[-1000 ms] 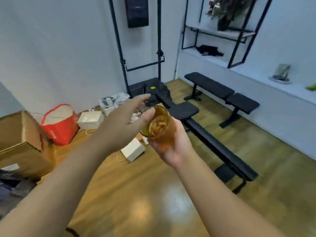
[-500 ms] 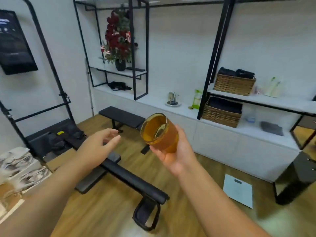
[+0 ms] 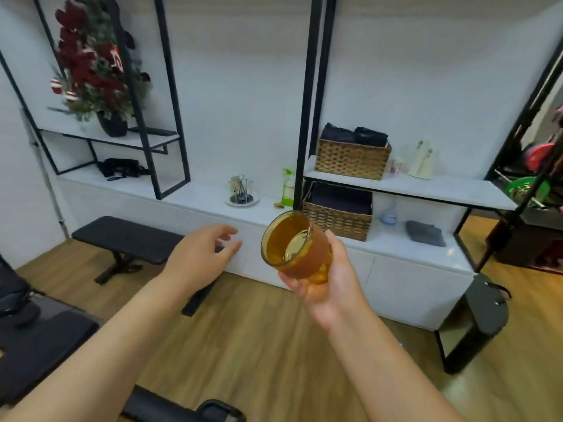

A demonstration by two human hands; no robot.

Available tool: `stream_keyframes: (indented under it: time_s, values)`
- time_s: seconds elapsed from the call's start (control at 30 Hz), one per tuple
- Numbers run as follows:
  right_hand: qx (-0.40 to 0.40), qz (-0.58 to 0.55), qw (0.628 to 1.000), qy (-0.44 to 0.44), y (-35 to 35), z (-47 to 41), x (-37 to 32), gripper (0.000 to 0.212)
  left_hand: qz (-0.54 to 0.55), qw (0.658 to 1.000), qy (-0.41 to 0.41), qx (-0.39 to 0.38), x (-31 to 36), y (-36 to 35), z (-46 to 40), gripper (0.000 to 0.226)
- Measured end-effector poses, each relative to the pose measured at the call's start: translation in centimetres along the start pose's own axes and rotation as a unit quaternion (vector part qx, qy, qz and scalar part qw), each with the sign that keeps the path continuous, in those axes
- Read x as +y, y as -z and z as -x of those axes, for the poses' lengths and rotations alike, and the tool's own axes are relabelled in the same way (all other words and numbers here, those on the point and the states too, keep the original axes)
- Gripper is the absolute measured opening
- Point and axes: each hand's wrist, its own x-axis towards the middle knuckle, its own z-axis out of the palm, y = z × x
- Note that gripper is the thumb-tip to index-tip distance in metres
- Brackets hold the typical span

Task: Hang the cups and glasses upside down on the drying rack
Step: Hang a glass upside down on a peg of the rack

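Your left hand [image 3: 199, 258] is hovering empty at nine o'clock of the amber glass [image 3: 294, 246], fingers loosely spread. Your right hand [image 3: 327, 283] is gripping that glass from below, mouth tilted toward you. The drying rack [image 3: 242, 191] is sitting on the white counter [image 3: 189, 193] at eleven o'clock of the glass, well apart.

A translucent amber drinking glass [image 3: 296, 245], cylindrical and empty, tilted with its open mouth facing up and toward the camera, well in front of a small metal-pronged drying rack [image 3: 241, 190] standing upright on a round tray on the white counter.
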Motion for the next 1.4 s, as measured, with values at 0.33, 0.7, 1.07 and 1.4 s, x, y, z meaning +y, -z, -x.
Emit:
stream_keyframes:
  time_s: [0.33,0.7,1.07,1.4]
  values:
    - [0.006,0.097,0.991,0.095,-3.1,-22.4,-10.5,0.031,-0.012,0.999,0.022,0.027,-1.4,-8.6,-22.4,0.045]
    - [-0.071,0.391,0.863,0.311,-13.8,-48.2,-14.8,0.027,-0.010,0.982,0.147,0.118,-12.5,-9.7,-38.7,0.045]
    - [0.034,0.276,0.931,0.235,-21.3,-74.9,-8.2,0.019,-0.011,0.988,0.151,0.035,-29.1,-14.2,-61.9,0.045]
    - [0.123,0.211,0.951,0.192,-22.3,-97.2,-2.1,0.007,-0.045,0.991,0.110,-0.065,-40.3,-26.4,-84.3,0.046]
